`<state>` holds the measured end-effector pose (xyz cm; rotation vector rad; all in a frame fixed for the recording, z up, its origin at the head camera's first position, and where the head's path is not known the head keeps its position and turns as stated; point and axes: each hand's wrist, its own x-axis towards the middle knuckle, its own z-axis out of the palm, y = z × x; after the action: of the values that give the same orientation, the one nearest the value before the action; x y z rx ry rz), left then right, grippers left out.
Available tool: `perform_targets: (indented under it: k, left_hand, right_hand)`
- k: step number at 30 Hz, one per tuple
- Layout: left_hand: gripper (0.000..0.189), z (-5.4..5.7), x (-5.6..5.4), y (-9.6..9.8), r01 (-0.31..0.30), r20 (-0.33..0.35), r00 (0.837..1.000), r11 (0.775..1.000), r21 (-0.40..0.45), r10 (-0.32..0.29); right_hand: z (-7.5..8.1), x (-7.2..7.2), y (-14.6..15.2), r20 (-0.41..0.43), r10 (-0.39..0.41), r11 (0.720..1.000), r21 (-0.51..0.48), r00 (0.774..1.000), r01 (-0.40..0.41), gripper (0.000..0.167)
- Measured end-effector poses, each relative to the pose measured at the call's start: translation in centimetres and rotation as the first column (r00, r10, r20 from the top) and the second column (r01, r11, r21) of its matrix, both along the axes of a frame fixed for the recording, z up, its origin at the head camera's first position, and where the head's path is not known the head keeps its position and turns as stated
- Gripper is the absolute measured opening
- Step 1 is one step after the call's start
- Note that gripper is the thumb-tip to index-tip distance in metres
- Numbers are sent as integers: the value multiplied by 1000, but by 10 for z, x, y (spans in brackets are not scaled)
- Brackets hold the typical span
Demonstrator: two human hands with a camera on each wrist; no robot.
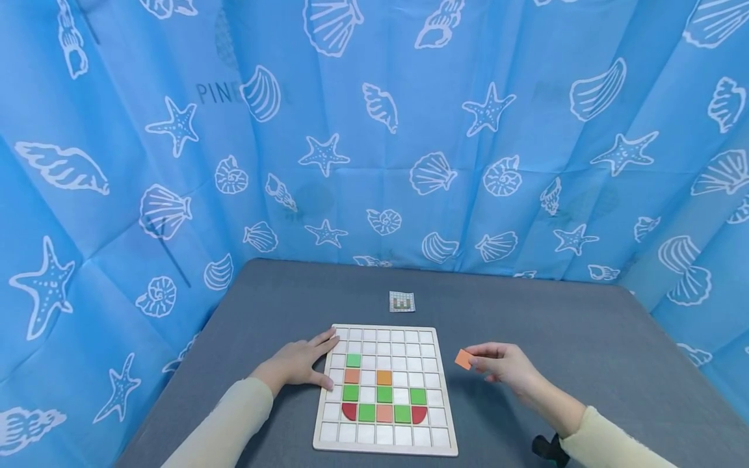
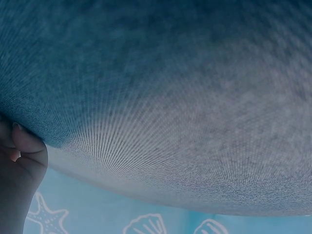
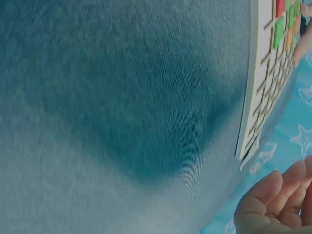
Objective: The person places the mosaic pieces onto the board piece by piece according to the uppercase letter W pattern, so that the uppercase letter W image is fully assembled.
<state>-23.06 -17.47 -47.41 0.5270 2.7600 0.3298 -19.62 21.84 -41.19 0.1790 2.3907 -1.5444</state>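
Observation:
A white grid board [image 1: 406, 348] with a pale wooden frame lies on the table in the head view. Green, orange and salmon square tiles fill some of its lower cells, with a red rounded tile [image 1: 349, 411] and another red one [image 1: 419, 415] at the ends of one row. My left hand [image 1: 300, 363] rests on the board's left edge, fingers extended. Off the board's right side, my right hand [image 1: 508, 368] pinches an orange square tile [image 1: 463, 359] between thumb and fingers. In the right wrist view, curled fingers [image 3: 263, 195] show, but the tile is hidden.
Behind the board lies a small card [image 1: 402, 301] printed with a grid pattern. The grey cloth-covered table [image 1: 526, 312] reaches back to a blue shell-print curtain [image 1: 351, 195]. A dark object [image 1: 550, 448] is beside the right wrist.

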Motion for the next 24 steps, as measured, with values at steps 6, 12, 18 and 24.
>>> perform_targets:
  k: [6, 12, 18, 24]
  left_hand:
    - [98, 3, 1, 1, -6, 11, 1000, 1000, 7, 6]
    - [97, 7, 2, 2, -8, 19, 1000, 1000, 10, 8]
    - [96, 5, 1, 1, -2, 15, 1000, 1000, 9, 2]
    - [97, 4, 1, 0, -7, 20, 1000, 1000, 4, 6]
  right_hand:
    - [-8, 0, -8, 13, -10, 1000, -14, 1000, 10, 25]
    - [-12, 0, -16, 33, -35, 999, -28, 999, 36, 25]
    - [-16, -2, -27, 37, -43, 999, -26, 998, 44, 24]
    - [-22, -3, -38, 24, -41, 997, -60, 999, 42, 19]
